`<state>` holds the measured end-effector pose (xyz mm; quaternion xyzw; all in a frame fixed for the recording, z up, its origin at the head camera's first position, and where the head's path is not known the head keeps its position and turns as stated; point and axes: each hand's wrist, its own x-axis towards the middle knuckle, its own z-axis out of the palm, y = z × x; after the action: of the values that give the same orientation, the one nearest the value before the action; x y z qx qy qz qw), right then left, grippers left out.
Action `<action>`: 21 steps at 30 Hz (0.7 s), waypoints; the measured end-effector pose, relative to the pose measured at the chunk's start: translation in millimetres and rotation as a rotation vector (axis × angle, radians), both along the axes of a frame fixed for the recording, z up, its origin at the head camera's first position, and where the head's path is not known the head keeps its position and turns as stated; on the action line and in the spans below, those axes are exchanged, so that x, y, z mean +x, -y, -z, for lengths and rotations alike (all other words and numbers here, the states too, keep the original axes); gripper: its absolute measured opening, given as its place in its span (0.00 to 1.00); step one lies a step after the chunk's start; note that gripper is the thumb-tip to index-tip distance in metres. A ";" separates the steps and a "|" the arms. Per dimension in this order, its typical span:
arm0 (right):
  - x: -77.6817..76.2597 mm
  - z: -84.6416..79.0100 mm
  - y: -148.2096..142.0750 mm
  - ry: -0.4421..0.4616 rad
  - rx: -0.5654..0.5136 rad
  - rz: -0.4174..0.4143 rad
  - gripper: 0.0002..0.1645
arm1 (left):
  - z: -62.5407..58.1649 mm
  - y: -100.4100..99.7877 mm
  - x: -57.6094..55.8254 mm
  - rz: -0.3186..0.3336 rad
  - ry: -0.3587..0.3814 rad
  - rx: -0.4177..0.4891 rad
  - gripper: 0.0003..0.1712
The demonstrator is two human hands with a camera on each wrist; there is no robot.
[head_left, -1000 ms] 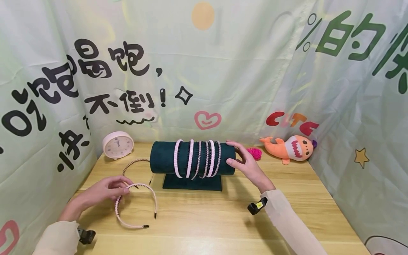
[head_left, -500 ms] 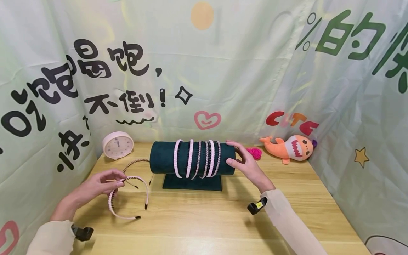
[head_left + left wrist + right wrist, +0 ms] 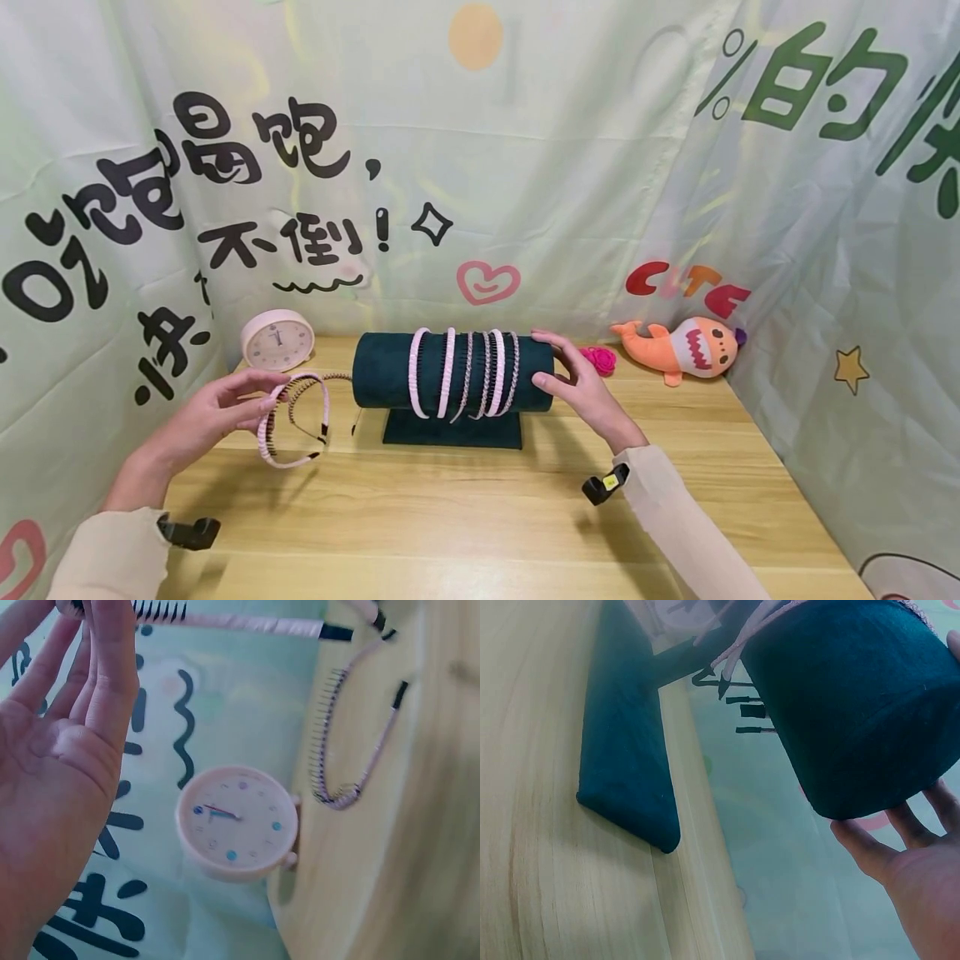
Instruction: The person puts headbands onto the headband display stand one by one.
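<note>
A pink headband (image 3: 264,437) with dark tips and inner teeth is pinched by my left hand (image 3: 213,417), raised above the table's left side. Just behind it, a thin patterned headband (image 3: 330,377) rests on the table, partly hidden; the left wrist view shows its dark end tips. In the middle stands a dark green velvet headband stand (image 3: 382,371), its horizontal cylinder carrying several pink and braided headbands (image 3: 416,375). Its right end is gripped by my right hand (image 3: 588,396), thumb in front and fingers over the top. The right wrist view shows fingertips (image 3: 851,834) touching that end.
A pink round clock (image 3: 277,340) stands at the back left, close to the left hand. Beyond the stand's right end lie a pink rose (image 3: 600,361) and an orange plush shark (image 3: 693,350). Printed curtains (image 3: 570,167) enclose the wooden table (image 3: 450,517).
My left hand has moved up and back to the left with the pink headband, bringing it in front of the patterned one. The right hand stays on the stand's end.
</note>
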<state>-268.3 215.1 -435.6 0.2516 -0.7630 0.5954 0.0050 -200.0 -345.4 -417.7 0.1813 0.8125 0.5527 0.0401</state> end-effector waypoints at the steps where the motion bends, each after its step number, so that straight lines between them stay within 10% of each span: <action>1: -0.1 0.4 -0.2 0.000 0.001 0.000 0.39 | -2.4 -1.5 -0.4 -0.008 -0.004 0.000 0.22; 21: -0.2 0.5 -0.7 0.010 0.011 0.009 0.39 | -43.3 -56.4 -28.1 -0.114 -0.040 -0.048 0.29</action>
<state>-268.5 215.7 -436.1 0.2455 -0.7672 0.5926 0.0025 -228.1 -289.1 -374.3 0.1448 0.8352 0.5306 -0.0032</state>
